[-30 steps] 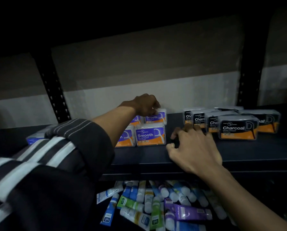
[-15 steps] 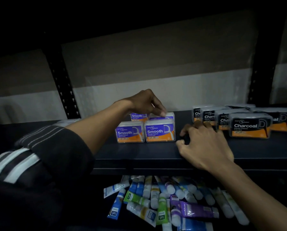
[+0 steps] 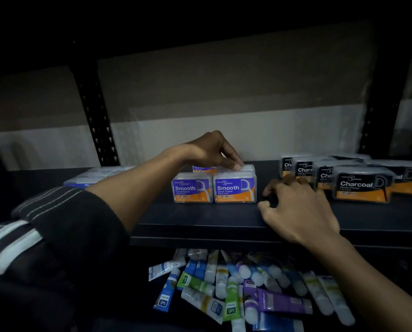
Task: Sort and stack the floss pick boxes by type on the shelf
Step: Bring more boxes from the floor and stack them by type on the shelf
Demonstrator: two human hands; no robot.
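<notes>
Two purple-and-orange Smooth floss boxes [image 3: 191, 188] [image 3: 234, 188] stand side by side on the dark shelf [image 3: 200, 218], with two more Smooth boxes behind them. My left hand [image 3: 209, 149] reaches over them; its curled fingers hold the top of the rear right Smooth box [image 3: 248, 167], and the thumb is hidden. Several black-and-orange Charcoal boxes [image 3: 360, 185] stand grouped at the right. My right hand [image 3: 298, 209] rests on the shelf between the two groups, holding nothing, its loosely bent fingertips close to the nearest Charcoal boxes.
More clear-lidded boxes [image 3: 97, 176] lie flat at the shelf's far left, partly behind my sleeve. A pile of several toothpaste tubes [image 3: 236, 288] lies on the level below. A black perforated upright [image 3: 94, 116] rises at back left, another at the right.
My view has shifted left, so everything sits further right in frame. My left hand has stayed on the rear Smooth box; the front left Smooth box is now uncovered. My right hand has kept its place.
</notes>
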